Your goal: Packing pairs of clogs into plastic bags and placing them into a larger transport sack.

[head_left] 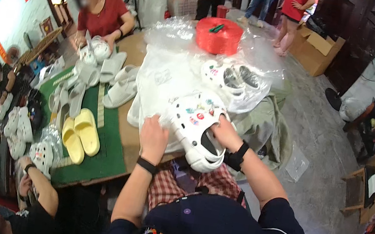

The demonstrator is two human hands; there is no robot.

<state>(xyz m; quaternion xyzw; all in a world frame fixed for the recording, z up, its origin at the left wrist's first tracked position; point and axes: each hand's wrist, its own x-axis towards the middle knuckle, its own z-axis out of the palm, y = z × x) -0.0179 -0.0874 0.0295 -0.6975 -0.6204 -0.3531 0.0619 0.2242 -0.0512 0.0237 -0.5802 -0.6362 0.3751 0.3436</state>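
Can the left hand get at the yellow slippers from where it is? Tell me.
Probably yes: the left hand rests by the white clog, and the yellow slippers lie uncovered on the green mat to its left.

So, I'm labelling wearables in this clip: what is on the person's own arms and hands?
Both hands are bare, no gloves. The left hand has a thin black band at the wrist; the right hand has a wider black strap. Dark navy short sleeves cover the upper arms.
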